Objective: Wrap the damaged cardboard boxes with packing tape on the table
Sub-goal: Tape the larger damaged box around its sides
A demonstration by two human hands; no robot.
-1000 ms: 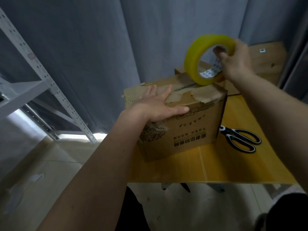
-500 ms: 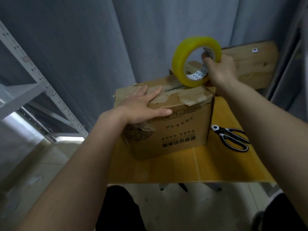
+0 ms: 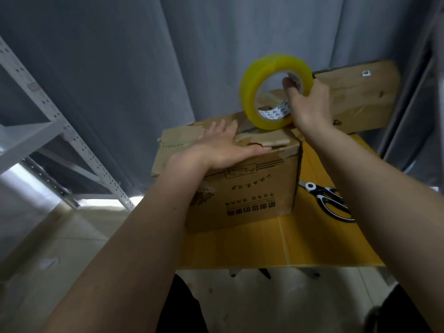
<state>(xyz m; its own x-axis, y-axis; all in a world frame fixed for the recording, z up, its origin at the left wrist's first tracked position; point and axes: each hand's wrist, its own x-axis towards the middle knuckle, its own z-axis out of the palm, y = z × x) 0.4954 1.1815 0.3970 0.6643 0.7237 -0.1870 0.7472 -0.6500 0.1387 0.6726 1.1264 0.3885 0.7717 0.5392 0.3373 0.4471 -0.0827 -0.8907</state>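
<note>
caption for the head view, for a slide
Left hand flat on torn cardboard box; right hand holds yellow tape roll on top.

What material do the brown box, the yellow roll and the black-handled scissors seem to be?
Brown torn box: matte corrugated cardboard, top layers peeling. Yellow tape roll: glossy translucent plastic film on a printed, probably paper, core. Black-handled scissors: handles look like smooth plastic; blades are hidden.

Right hand brings tape roll down from above box until lower edge touches torn top near far right corner. Thumb now hooked inside core. Left hand slides slightly toward right edge of top.
</note>
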